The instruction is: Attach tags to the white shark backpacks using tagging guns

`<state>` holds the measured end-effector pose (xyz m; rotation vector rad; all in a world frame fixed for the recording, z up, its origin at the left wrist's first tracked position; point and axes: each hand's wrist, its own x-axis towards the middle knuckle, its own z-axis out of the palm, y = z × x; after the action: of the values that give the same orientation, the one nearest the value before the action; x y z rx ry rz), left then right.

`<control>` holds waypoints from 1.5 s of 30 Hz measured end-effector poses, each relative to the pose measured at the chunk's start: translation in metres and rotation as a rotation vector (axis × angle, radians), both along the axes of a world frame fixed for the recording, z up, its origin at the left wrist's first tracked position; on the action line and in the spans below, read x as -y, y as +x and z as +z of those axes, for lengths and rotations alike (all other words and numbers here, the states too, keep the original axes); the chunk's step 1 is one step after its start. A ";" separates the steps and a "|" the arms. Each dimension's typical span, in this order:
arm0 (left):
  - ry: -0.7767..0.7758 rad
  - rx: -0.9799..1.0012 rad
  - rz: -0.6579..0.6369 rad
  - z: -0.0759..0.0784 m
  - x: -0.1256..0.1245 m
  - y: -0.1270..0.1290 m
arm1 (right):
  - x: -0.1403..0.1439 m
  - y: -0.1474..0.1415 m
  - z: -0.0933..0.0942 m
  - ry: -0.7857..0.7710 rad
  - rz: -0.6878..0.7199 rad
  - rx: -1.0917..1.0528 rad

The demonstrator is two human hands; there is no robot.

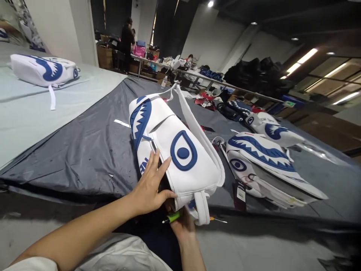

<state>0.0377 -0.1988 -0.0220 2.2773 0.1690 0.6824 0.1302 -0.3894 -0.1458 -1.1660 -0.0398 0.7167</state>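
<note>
A white backpack (197, 162) with blue eye and shark-teeth patches lies tilted at the table's near edge, its side zip partly open. My left hand (150, 184) grips the bag along this opening, fingers spread over its side and thumb at the lower edge. Below the bag's end, my right hand (183, 226) is closed around a slim tool (173, 217) with a green handle. An orange part and thin metal shaft stick out beyond the white strap loop (201, 209), apparently from the same tool. The bag hides most of the right fingers.
More shark-patterned backpacks (262, 162) lie to the right, one with a dark hang tag (240, 194). Another backpack (42, 69) rests on the pale table section at left. Behind are a cluttered bench (208, 77), a bottle (164, 81) and a standing person (128, 45).
</note>
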 end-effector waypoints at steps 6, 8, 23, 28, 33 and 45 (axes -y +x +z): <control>-0.006 -0.141 -0.127 -0.004 -0.001 -0.012 | 0.037 0.033 0.014 -0.397 -0.359 0.032; -0.019 -0.174 -0.148 -0.002 -0.001 -0.015 | 0.047 0.037 0.037 -0.482 -0.524 0.191; -0.265 0.182 0.516 0.008 -0.037 -0.026 | -0.045 0.018 0.173 -0.862 -0.197 1.692; 0.001 -0.021 0.665 0.023 -0.096 0.000 | -0.052 0.010 0.164 -0.905 -0.138 1.723; 0.113 -0.187 0.582 0.022 -0.119 0.014 | -0.052 0.006 0.163 -0.864 -0.145 1.757; -0.301 -0.010 0.334 -0.003 -0.154 -0.009 | -0.058 -0.003 0.160 -0.746 -0.098 1.809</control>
<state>0.0283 -0.0452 -0.0251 1.9802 0.6253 0.7578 0.1270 -0.3313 0.0140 -2.1646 -1.2915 -0.6897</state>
